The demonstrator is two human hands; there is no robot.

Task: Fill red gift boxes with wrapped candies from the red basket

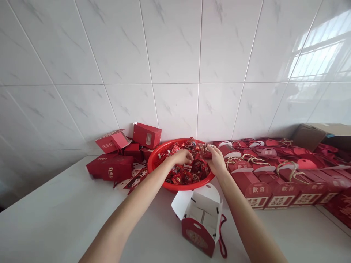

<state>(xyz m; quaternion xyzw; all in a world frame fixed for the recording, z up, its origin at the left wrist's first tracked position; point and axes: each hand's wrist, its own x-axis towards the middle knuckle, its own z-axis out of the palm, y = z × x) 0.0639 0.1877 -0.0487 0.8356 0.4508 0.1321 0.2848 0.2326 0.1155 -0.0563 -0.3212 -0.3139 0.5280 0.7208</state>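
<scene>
A round red plastic basin (pixel 175 188) stands against the wall, filled with small red wrapped candies (pixel 196 176). My left hand (pixel 181 157) is over the candies inside the basin, its fingers curled together; whatever they hold, if anything, cannot be made out. At the basin's right side, my right hand (pixel 217 160) pinches a dark red wrapped candy (pixel 205 150) between thumb and fingers. In front of the basin, between my forearms, sits an open red gift box (pixel 199 233) with white insides, raised flaps and a red cord handle. Its visible inside shows only white card.
Several closed red gift boxes (pixel 255 188) with rope handles stand in rows on the right. More red boxes (pixel 116 168) lie piled on the left, beside printed red cards (pixel 136 180). A cardboard carton (pixel 309 137) is at the far right. White tiled wall (pixel 175 109) rises behind.
</scene>
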